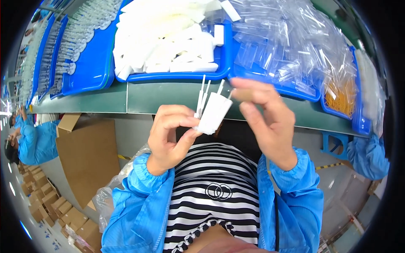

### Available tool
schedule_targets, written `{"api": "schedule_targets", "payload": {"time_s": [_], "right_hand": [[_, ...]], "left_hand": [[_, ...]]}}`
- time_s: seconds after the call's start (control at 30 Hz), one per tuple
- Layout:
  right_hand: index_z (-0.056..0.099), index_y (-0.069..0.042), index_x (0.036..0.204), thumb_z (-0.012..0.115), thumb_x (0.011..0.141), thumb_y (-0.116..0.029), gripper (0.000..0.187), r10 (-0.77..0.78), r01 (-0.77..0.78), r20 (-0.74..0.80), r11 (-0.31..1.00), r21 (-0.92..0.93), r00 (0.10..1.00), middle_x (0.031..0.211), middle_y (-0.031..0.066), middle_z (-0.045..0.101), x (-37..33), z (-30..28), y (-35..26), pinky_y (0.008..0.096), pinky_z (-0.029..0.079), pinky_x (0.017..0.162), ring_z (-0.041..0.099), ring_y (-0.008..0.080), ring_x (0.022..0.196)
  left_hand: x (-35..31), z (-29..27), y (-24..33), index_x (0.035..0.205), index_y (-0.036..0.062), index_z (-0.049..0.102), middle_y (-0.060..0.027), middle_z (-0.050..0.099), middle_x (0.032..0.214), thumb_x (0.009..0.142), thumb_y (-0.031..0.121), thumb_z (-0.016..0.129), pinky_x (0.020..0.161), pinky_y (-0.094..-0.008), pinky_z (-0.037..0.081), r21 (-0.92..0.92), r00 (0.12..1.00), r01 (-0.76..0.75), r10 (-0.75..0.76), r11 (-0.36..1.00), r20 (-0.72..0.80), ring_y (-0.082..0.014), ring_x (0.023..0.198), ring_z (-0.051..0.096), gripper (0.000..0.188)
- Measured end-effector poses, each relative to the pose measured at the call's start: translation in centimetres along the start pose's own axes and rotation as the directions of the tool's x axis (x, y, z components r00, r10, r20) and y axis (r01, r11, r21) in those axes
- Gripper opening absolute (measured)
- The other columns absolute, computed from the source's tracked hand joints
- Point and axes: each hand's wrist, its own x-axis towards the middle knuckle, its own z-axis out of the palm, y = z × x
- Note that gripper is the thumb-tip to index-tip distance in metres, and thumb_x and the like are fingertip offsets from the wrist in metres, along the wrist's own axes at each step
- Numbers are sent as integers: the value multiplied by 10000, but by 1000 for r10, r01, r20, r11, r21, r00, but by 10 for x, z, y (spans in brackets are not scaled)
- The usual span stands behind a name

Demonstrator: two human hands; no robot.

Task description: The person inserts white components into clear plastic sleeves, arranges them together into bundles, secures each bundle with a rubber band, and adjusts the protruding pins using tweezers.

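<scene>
A green surface [147,99] runs across beyond both hands. Its largest container is a blue tray [168,76] straight ahead of the left hand [161,146], heaped with white blocks [162,52], some overlapping and some leaning at the rim. Ahead of the right hand [276,130] stands another blue tray [291,90], loaded with a loose pile of clear plastic sleeves [287,38] that spreads over its edges. A brown cardboard box [88,152] sits to the left of the left hand, below the surface's level. Farther ahead and left of that hand, a third blue tray [90,61] carries dense rows of slim, pale pieces [86,29] with clear parts, gathered toward its far and left sides. A smaller blue container [337,111], ahead and to the right of the right hand, has a tangle of orange bands [340,97] in it.

The left hand is closed in a pinch, thumb and fingers gripping a white block-shaped piece [215,114] by its lower left side, tilted. The right hand is partly open, thumb and index apart, just beside the piece's upper right; whether a fingertip touches it cannot be told. Thin white rods [201,99] project upward at the left hand's fingertips, alongside the piece.
</scene>
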Motion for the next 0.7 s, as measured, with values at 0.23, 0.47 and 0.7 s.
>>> {"api": "schedule_targets", "payload": {"time_s": [0.23, 0.47, 0.7], "right_hand": [[650, -56, 1106, 689, 845, -57, 264, -122, 110, -8, 915, -388, 992, 937, 67, 696, 60, 2, 13, 359, 483, 755, 628, 220, 830], [652, -122, 1063, 746, 803, -229, 297, -264, 276, 126, 676, -683, 956, 836, 28, 679, 91, 31, 26, 382, 425, 695, 615, 231, 826], [646, -126, 989, 736, 815, -204, 211, -233, 250, 113, 732, -634, 966, 778, 30, 670, 89, 33, 32, 391, 416, 723, 620, 230, 810]], "left_hand": [[1, -4, 2, 1019, 56, 679, -97, 629, 993, 710, -85, 787, 746, -321, 517, 277, 985, -165, 146, 947, 89, -235, 889, 627, 356], [-10, -5, -10, 1078, -7, 588, -144, 562, 1121, 842, -95, 693, 876, -328, 520, -291, 989, 98, -125, 952, -76, -190, 1008, 590, 273], [-14, -8, -16, 1089, 2, 539, -131, 542, 1126, 870, -85, 672, 908, -316, 510, -462, 965, 207, -257, 862, -46, -169, 1025, 574, 270]]}}
